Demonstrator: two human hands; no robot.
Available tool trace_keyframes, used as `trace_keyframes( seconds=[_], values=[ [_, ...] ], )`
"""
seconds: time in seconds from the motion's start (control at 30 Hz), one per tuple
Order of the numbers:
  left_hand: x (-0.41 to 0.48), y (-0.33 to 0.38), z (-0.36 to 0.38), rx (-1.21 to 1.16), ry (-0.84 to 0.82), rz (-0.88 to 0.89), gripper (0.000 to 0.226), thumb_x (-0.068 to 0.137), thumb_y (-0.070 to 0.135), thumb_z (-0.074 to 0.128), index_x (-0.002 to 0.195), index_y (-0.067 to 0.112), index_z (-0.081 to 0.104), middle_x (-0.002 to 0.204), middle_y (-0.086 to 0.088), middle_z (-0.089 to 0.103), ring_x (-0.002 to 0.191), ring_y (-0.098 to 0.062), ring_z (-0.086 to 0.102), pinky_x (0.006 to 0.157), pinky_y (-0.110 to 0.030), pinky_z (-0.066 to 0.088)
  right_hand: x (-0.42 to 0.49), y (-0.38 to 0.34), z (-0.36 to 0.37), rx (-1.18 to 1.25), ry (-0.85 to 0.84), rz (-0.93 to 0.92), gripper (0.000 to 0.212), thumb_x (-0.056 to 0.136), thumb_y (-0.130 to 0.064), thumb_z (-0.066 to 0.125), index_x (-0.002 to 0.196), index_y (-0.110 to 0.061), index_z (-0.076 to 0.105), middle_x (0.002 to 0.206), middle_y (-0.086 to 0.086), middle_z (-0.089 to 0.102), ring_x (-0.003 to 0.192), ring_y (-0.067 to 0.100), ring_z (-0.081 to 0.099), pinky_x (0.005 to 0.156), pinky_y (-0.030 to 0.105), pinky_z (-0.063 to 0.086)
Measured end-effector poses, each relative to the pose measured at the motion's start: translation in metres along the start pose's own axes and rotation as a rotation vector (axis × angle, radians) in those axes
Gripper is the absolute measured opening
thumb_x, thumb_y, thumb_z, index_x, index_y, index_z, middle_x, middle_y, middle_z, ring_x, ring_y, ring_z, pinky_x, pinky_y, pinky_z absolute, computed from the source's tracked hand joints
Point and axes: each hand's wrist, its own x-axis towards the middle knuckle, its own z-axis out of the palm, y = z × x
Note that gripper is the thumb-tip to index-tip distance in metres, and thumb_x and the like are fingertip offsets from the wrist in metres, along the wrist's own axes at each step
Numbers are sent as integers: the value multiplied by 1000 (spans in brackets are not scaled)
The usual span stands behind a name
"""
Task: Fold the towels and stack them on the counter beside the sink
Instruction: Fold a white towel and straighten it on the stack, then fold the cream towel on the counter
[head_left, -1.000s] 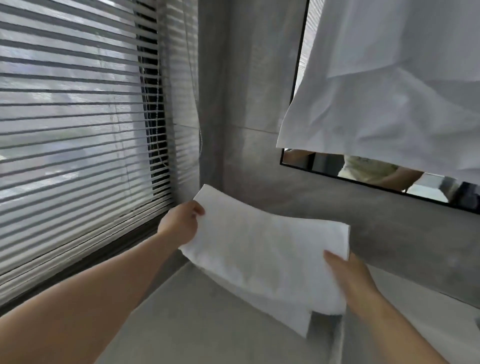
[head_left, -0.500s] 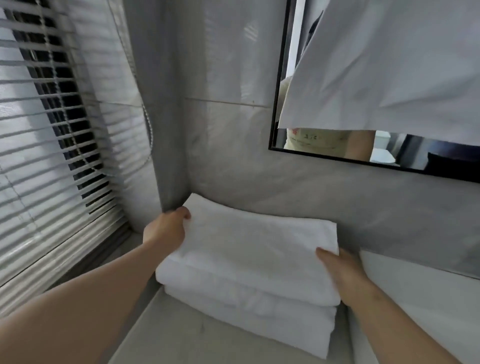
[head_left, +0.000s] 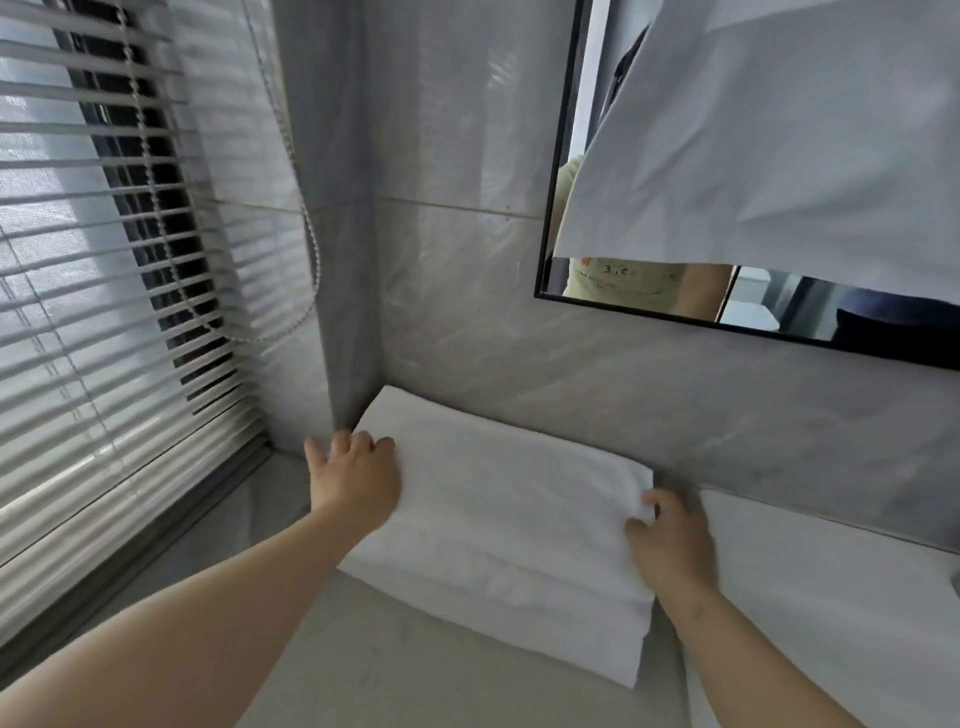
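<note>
The folded towels lie in a stack (head_left: 519, 613) at the back left corner of the counter (head_left: 395, 675), close against the wall (head_left: 467, 312). The top towel (head_left: 509, 499) lies flat on the others, and its edges sit nearly even with the layers below, which show at the front.

My left hand (head_left: 353, 478) rests on the left edge of the top towel with loose fingers that grasp nothing. My right hand (head_left: 670, 540) is at the right edge with bent fingers. I cannot tell if it pinches the cloth or only presses it.

I judge this towel is placed. What is left for it is to square the edges and let go. I see no unfolded towel, so I cannot say if more are waiting.

To the right, just beside my right hand, is a white rim that I take for the sink (head_left: 831, 597). Above it a mirror (head_left: 779, 306) is mostly covered by a white sheet (head_left: 779, 156). At the left are blinds (head_left: 104, 312) and a bead cord (head_left: 306, 234), well above the towels. Nothing blocks the stack, but the wall leaves no room to push it further back.
</note>
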Motion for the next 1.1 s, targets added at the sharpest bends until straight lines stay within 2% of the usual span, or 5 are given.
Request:
trace_keyframes(
  seconds=[0.13, 0.3, 0.43, 0.57, 1.1],
  values=[
    [-35, 18, -11, -99, -6, 42, 41, 99, 33, 27, 138, 30, 37, 147, -1, 33, 145, -27, 5, 114, -53, 0, -20, -4, -13, -108, -55, -58, 36, 93, -29, 49, 128, -26, 50, 141, 3, 38, 127, 27, 38, 102, 35, 35],
    [-93, 67, -29, -339, 43, 278, 40, 98, 31, 35, 137, 27, 40, 139, 4, 43, 131, -18, 35, 107, -30, 27, -51, 10, -39, -81, -127, -179, 34, 92, -31, 50, 126, -27, 49, 130, 0, 48, 117, 21, 47, 96, 32, 39],
    [-141, 119, -44, -352, 53, 391, 39, 98, 30, 38, 136, 27, 41, 137, 4, 45, 127, -18, 40, 103, -30, 31, -75, 42, -71, -70, -149, -248, 26, 91, -31, 51, 117, -27, 54, 119, -2, 57, 104, 17, 51, 89, 31, 44],
    [-188, 178, -53, -309, 93, 464, 38, 97, 30, 37, 134, 27, 43, 131, 4, 50, 120, -20, 45, 98, -31, 35, -87, 97, -122, -127, -125, -273, 32, 93, -30, 49, 124, -27, 51, 129, -3, 53, 117, 19, 50, 93, 30, 41],
    [-340, 357, -71, -280, 4, 460, 36, 96, 31, 38, 132, 27, 44, 132, 3, 50, 122, -20, 43, 98, -31, 34, -108, 274, -280, -239, -152, -351, 31, 95, -29, 45, 125, -27, 50, 131, -6, 50, 118, 14, 48, 92, 27, 39]
  ],
)
